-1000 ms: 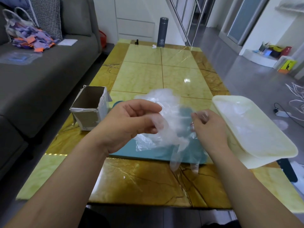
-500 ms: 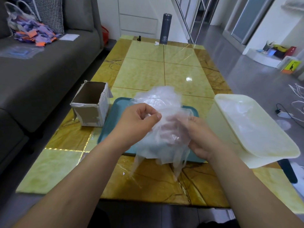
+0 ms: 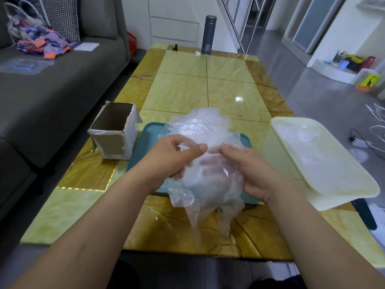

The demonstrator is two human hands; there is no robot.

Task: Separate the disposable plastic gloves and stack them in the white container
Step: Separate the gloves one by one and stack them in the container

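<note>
While the desk (image 3: pixel 183 92) carries the white container (image 3: pixel 325 202) at its right edge and a teal tray (image 3: pixel 145 142) beside it, the clump of plastic gloves (image 3: pixel 200 126) hangs over the tray, gripped by the left hand (image 3: pixel 173 159) and right hand (image 3: pixel 252 174), fingers curled into it.

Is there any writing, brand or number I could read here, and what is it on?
Nothing here reads clearly.
Grey flask: pale emblem and lettering low on its body, too small to read.
Cardboard box: faint print on its white side, blurred.
Yellow card on the floor: a dark figure, no legible words.
</note>
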